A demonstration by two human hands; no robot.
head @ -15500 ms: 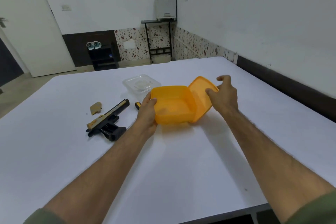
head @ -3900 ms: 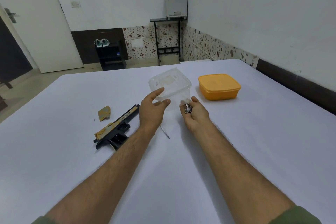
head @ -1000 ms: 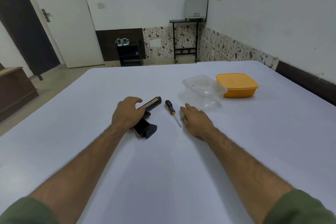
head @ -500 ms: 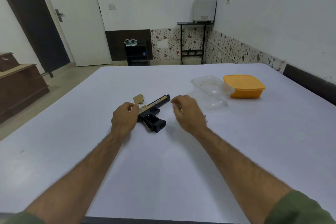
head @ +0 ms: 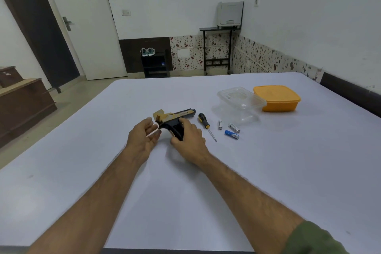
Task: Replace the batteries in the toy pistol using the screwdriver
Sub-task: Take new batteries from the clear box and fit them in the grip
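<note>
White tabletop [head: 268, 171], mid-area: right hand [head: 190, 140] holds pistol [head: 175, 121] by grip, left hand [head: 144, 138] spread empty beside it; batteries [head: 231, 129] and screwdriver [head: 206, 126] adjacent; loading batteries judged next.

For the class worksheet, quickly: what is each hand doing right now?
Left hand: open, palm up beside the toy pistol, holding nothing.
Right hand: closed around the toy pistol's black grip.
</note>
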